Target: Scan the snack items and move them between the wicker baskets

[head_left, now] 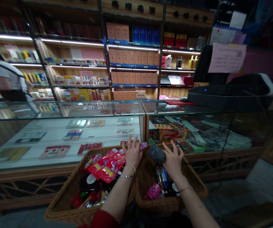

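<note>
My left hand (133, 152), a bracelet at its wrist, is over the inner edge of the left wicker basket (65, 186). It pinches a small pink packet (143, 145) at the thumb side, and the other fingers are spread. Red shiny snack bags (109, 164) lie beside that wrist, on top of several dark round containers and bright wrappers. Above the right wicker basket (141, 177), my right hand (173, 160) grips a dark grey handheld barcode scanner (157, 154), its head towards the pink packet. Under it in the basket are a pink bottle-like item (153, 191) and a blue package (163, 177).
Glass display counters (98, 109) stand right behind the baskets. On the right counter are a monitor (202, 65) and a dark machine (233, 91). A cable (226, 142) hangs down in front. Stocked shelves fill the back wall; another person (8, 76) stands behind the counter at left.
</note>
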Motion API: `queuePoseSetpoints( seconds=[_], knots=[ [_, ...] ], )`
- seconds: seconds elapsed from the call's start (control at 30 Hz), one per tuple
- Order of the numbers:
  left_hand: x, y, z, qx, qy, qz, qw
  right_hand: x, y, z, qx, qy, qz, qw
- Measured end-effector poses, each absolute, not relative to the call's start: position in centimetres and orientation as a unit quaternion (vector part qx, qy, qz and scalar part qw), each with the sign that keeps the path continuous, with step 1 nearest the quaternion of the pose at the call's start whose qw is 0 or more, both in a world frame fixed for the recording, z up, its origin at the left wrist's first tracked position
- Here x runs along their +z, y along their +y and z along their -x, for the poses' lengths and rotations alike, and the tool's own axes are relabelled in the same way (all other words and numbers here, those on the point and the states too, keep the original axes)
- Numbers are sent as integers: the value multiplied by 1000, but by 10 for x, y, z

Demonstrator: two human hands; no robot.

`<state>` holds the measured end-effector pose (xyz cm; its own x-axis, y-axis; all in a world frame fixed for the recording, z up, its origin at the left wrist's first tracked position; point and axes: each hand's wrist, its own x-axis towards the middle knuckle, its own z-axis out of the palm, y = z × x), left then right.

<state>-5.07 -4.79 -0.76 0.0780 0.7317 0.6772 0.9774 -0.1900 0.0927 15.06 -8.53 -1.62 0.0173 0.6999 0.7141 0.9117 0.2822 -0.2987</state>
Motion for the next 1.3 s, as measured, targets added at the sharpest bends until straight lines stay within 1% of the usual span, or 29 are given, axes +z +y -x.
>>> queuePoseSetpoints(
  seconds=[0.2, 0.5, 0.7, 0.87, 1.07, 1.3],
  knots=[
    [1, -54, 51, -333, -648, 660, 181, -15, -76, -143, -160, -677, 605, 388],
    [14, -60, 58, -334, -691, 627, 135, -39, -72, -143, -155, -691, 599, 374],
    [18, -59, 60, -327, -698, 628, 105, -32, -78, -142, -157, -695, 601, 362],
    [29, -66, 68, -327, -698, 633, 71, -20, -79, -139, -159, -705, 583, 370],
    [41, -86, 103, -322, -708, 626, 50, -2, -83, -119, -160, -719, 562, 376],
    [44, -112, 163, -292, -738, 603, 80, 7, -89, -83, -129, -740, 538, 383]
  ],
)
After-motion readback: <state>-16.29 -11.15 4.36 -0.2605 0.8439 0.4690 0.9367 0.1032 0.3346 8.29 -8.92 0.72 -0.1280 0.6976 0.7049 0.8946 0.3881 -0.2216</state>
